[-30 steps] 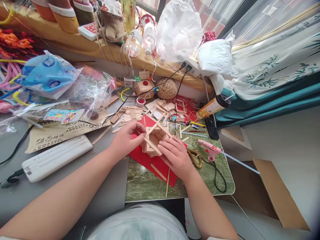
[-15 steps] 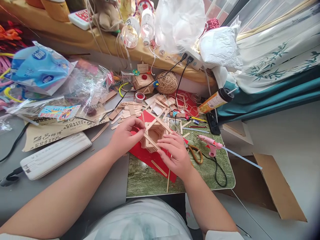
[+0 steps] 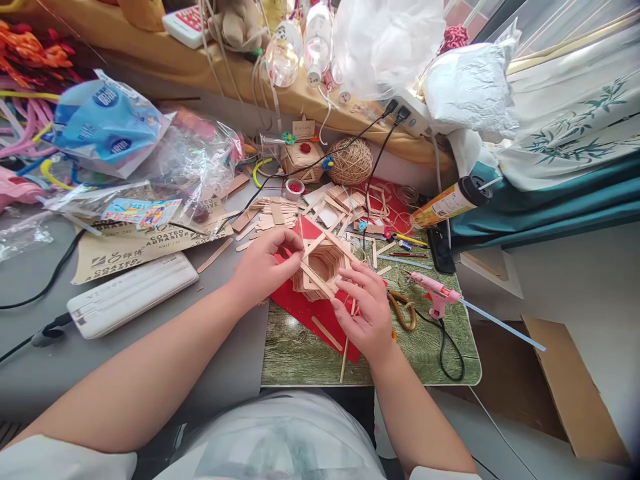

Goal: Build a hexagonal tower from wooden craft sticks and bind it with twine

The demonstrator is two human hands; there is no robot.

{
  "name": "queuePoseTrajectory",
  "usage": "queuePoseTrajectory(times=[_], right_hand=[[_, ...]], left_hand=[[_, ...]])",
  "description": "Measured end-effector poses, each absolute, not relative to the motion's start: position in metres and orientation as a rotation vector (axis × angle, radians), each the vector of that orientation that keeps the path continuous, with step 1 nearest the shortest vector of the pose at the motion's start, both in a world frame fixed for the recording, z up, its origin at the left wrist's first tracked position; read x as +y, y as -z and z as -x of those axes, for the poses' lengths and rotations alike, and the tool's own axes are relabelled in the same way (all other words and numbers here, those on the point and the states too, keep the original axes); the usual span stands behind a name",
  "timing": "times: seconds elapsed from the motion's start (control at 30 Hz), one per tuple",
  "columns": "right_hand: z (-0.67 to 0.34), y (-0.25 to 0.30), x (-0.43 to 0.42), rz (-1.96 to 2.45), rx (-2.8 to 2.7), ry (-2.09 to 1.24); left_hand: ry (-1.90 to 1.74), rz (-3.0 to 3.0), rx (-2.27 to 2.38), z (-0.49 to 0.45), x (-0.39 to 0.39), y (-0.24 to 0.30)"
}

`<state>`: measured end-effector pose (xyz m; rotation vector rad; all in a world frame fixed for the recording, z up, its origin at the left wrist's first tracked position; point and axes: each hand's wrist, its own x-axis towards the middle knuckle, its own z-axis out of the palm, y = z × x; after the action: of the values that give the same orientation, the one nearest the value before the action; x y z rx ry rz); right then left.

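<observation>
A hexagonal box of stacked wooden craft sticks (image 3: 320, 267) stands on a red sheet (image 3: 295, 301), its middle hollow. Longer sticks cross its top and jut past the rim. My left hand (image 3: 267, 267) is at the box's left corner, thumb and forefinger pinched on the end of a craft stick (image 3: 316, 277) lying across the near side. On the right, my right hand (image 3: 365, 310) has its fingers apart, fingertips close to the other end of that stick and the right corner. Whether they touch is hard to see. A loose stick (image 3: 327, 333) lies on the red sheet.
Right of the box are scissors (image 3: 401, 310) and a pink glue gun (image 3: 437, 293) with its cord. Behind lie scattered sticks (image 3: 275, 215), a twine ball (image 3: 351, 161) and a drink cup (image 3: 453, 200). A white power bank-like block (image 3: 133, 295) and plastic bags (image 3: 107, 127) occupy the left.
The view has shifted, so everything appears farther right. My right hand's fingers have eased slightly away from the near stick; my left hand keeps its pinch at the left corner.
</observation>
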<state>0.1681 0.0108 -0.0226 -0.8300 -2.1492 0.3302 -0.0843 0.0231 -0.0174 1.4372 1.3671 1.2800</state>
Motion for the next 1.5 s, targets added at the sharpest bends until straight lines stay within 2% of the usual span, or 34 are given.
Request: queuePoseTrajectory(times=[0.2, 0.57, 0.8, 1.5], right_hand=[[-0.167, 0.024, 0.011, 0.848, -2.157, -0.342], [-0.166, 0.022, 0.013, 0.879, -2.210, -0.316], [-0.171, 0.033, 0.010, 0.847, -2.193, -0.169], [-0.172, 0.047, 0.007, 0.861, -2.119, -0.154]], left_hand=[[-1.271, -1.419, 1.363, 0.085, 0.024, 0.020], [-1.333, -0.914, 1.127, 0.088, 0.032, 0.024], [-1.326, -0.923, 1.093, 0.088, 0.033, 0.027], [-1.324, -0.951, 1.175, 0.088, 0.033, 0.028]])
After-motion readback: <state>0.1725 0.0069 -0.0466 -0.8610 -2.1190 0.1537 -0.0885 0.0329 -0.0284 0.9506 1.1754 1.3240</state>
